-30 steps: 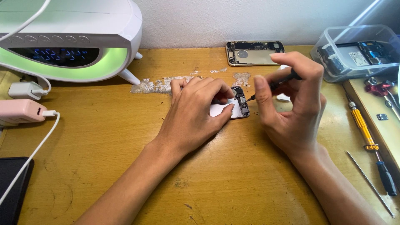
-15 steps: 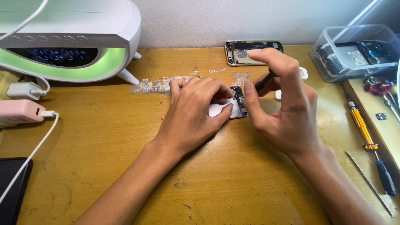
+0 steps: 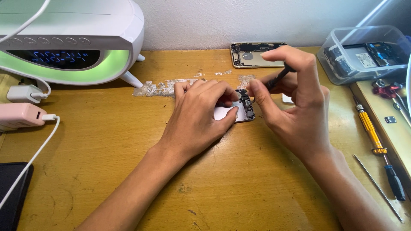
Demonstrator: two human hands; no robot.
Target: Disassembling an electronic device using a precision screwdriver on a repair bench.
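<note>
My left hand (image 3: 198, 114) lies flat over an opened phone body (image 3: 239, 112) on the wooden desk (image 3: 107, 149), pinning it with fingers and thumb. Only the phone's right end shows, with dark circuit parts. My right hand (image 3: 295, 102) pinches a thin black tool (image 3: 277, 79) between thumb and fingers. The tool slants down towards the phone's exposed end; its tip is hidden behind my thumb.
A second opened phone shell (image 3: 252, 54) lies at the back by the wall. A clear plastic box (image 3: 364, 53) of parts stands back right. A yellow-handled screwdriver (image 3: 370, 128) and a thin metal pick (image 3: 376, 186) lie right. A white-green gadget (image 3: 68, 42), pink charger (image 3: 19, 115) and cable sit left.
My right hand has shifted left and closer to the phone, with the black tool now angled down at its exposed end. My left hand has stayed on the phone.
</note>
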